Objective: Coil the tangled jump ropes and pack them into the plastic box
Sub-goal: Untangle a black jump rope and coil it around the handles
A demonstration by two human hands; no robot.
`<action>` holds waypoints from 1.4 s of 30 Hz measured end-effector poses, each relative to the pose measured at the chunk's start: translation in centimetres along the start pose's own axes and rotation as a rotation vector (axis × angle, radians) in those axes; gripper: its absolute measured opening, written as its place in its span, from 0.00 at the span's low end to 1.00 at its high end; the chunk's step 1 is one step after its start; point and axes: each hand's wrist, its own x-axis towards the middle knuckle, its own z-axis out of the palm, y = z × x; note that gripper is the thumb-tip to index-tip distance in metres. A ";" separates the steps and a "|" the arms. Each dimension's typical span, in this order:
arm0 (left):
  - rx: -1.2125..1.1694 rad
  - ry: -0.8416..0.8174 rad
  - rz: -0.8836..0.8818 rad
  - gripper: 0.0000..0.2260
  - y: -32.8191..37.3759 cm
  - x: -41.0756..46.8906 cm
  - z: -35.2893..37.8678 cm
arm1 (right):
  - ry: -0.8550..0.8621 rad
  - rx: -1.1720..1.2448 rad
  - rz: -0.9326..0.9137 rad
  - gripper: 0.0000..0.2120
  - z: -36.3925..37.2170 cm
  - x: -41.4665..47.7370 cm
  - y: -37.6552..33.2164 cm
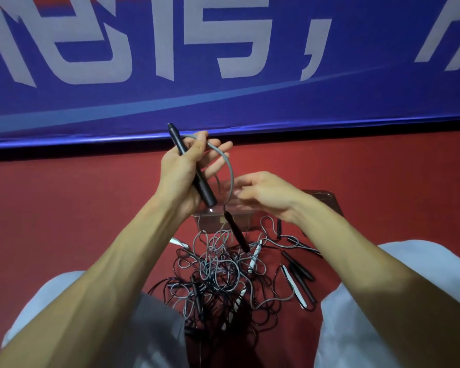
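My left hand [183, 171] grips a black jump-rope handle [197, 179], raised above the floor with its top pointing up and away. A grey rope [230, 168] arcs from the handle's top over my fingers and down to a second black handle [237, 232] that hangs below. My right hand [266, 193] hovers just right of the grey rope with fingers spread and blurred; whether it touches the rope is unclear. The clear plastic box [218, 221] sits on the red floor behind the hands, mostly hidden. A tangled pile of grey and black ropes [221, 277] lies in front of it.
Several loose black and white handles [298, 277] lie to the right of the pile. My knees in light trousers [383, 314] flank the pile on both sides. A blue banner [223, 75] with large white characters stands along the far edge of the red floor.
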 end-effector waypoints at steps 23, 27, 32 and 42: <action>0.340 -0.021 -0.203 0.08 -1.2 1.2 -1.7 | 0.349 -0.026 -0.225 0.07 -2.1 -1.4 -1.7; 0.719 -0.143 -0.107 0.07 -2.3 1.0 -1.7 | 0.411 0.198 -0.238 0.06 -2.7 -1.8 -2.4; 1.011 -0.436 -0.078 0.09 -2.7 -0.1 -1.4 | 0.463 0.420 -0.225 0.04 -3.0 -1.6 -2.5; 1.487 -0.447 0.166 0.12 -3.2 0.2 -1.6 | 0.436 0.388 -0.113 0.09 -3.4 -1.7 -2.4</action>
